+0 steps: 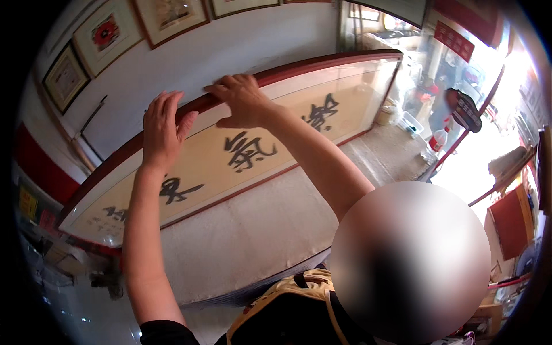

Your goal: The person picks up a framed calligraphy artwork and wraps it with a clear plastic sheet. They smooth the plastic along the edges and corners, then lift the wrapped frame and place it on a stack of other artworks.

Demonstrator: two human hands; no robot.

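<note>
A long framed calligraphy scroll (287,138), with large black brush characters on tan paper behind glass, stands on its long edge on a pale cloth-covered table (247,230). Its dark red-brown wooden frame (322,61) runs along the top. My left hand (163,127) is raised at the top rail, left of the middle, fingers stretched and thumb apart. Further right, my right hand (242,102) reaches over the same rail with spread fingers. Neither hand is wrapped round the frame; whether the fingertips touch it I cannot tell.
Framed pictures (107,35) hang on the white wall behind. Right of the table are a spray bottle (438,140), a clear plastic tub (409,122) and a dark sign (464,110) on a pole by the bright doorway. A blurred disc covers the lower right.
</note>
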